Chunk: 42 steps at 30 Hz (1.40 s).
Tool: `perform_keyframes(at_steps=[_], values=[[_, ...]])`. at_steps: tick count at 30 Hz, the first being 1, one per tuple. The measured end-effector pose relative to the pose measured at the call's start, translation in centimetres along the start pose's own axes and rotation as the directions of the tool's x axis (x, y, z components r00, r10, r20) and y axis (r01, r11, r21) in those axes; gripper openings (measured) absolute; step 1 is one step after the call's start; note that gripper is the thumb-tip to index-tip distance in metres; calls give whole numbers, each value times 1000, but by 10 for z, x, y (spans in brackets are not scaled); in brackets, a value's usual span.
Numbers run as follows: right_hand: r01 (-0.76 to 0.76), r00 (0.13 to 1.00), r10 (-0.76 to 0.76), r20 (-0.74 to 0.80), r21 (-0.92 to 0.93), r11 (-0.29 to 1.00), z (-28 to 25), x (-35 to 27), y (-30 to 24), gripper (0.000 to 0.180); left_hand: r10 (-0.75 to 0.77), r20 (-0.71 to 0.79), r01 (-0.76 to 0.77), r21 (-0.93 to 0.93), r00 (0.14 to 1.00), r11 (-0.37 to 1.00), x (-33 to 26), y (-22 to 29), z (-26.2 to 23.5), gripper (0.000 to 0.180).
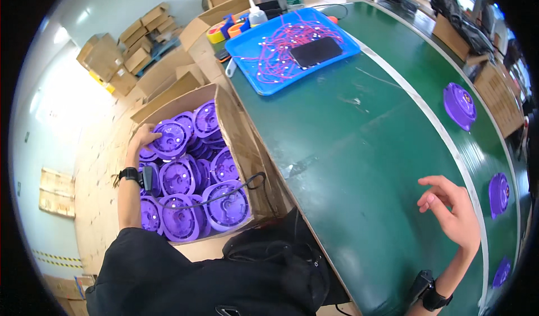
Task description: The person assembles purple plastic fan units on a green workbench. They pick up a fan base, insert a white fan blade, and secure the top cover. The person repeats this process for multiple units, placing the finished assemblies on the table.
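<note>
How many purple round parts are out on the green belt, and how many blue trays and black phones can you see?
Purple round parts on the green belt: 3
Blue trays: 1
Black phones: 1
Total: 5

left hand (141, 139) grips purple disc (170, 139) in box (236, 130) | right hand (455, 209) above green belt (359, 147)

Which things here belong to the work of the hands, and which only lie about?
In the work: left hand gripping a purple round part; cardboard box full of such parts; right hand, open over the green belt; purple parts on the belt.

Lying about: blue tray, pink wires, black phone, tape rolls.
</note>
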State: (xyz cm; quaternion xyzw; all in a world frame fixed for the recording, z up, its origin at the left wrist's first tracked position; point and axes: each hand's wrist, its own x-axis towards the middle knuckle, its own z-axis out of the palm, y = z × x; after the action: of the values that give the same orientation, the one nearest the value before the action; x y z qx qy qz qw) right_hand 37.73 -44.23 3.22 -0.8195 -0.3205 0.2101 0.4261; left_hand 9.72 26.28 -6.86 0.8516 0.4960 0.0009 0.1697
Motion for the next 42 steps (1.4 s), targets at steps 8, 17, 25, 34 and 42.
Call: perform_keyframes(at_steps=[8, 17, 25, 34, 42], values=[[-32, 999, 32, 18, 29, 999, 7, -15, -4, 28, 590, -260, -573, 146, 764, 807, -73, 191, -59, 37], [-21, 997, 53, -56, 453, 891, 16, 12, -25, 74, 928, -204, -707, -703, 312, 83, -165, 441, 64, 46], [262, 876, 195, -441, 775, 575, -31, -14, 51, 83, 822, -562, -749, -507, -89, -427, -284, 566, 145, 58], [82, 567, 235, -789, 337, 938, -55, -45, 104, 65, 979, -171, -154, -970, -108, -186, -268, 597, 216, 39], [-217, 757, -111, -644, -408, 887, -49, -46, 27, 67, 995, 71, -208, -976, -65, 56, -266, 589, 204, 68]])
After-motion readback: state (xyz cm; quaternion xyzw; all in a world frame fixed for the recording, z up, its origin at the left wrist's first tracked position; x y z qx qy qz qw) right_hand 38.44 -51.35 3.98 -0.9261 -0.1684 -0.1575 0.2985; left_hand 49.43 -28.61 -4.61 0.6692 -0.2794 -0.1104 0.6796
